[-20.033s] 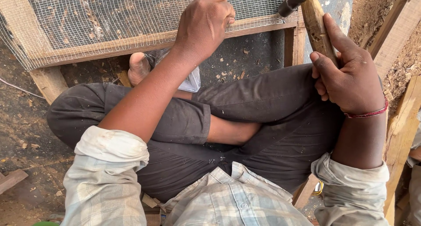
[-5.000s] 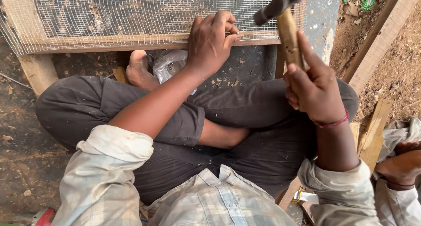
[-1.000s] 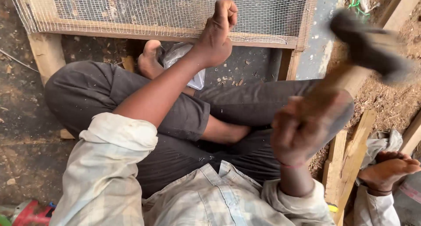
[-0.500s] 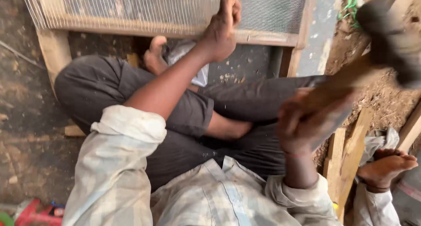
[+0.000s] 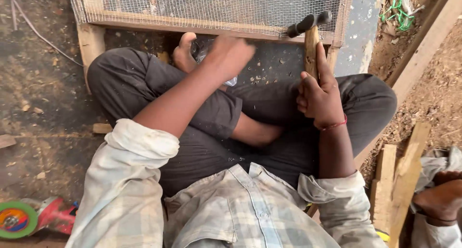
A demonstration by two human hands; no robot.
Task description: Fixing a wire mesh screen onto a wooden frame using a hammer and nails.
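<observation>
I sit cross-legged before a wooden frame (image 5: pixel 91 41) covered with wire mesh (image 5: pixel 216 5). My right hand (image 5: pixel 320 96) grips the wooden handle of a hammer (image 5: pixel 310 29); its dark head rests against the frame's near rail. My left hand (image 5: pixel 228 55), blurred by motion, hovers just below that rail near my bare foot (image 5: pixel 184 53) and a small clear plastic bag (image 5: pixel 202 48). Whether the left hand holds anything is hidden by blur.
A red tool with a green disc (image 5: pixel 29 219) lies at the lower left. Wooden planks (image 5: pixel 399 180) and a long beam (image 5: pixel 423 41) lie to the right on sawdust. Another person's hand and sleeve (image 5: pixel 440 200) show at the lower right. A green cord (image 5: pixel 397 7) sits top right.
The hammer swung down from raised at the right to the frame's rail. My left hand pulled back from the rail toward my foot.
</observation>
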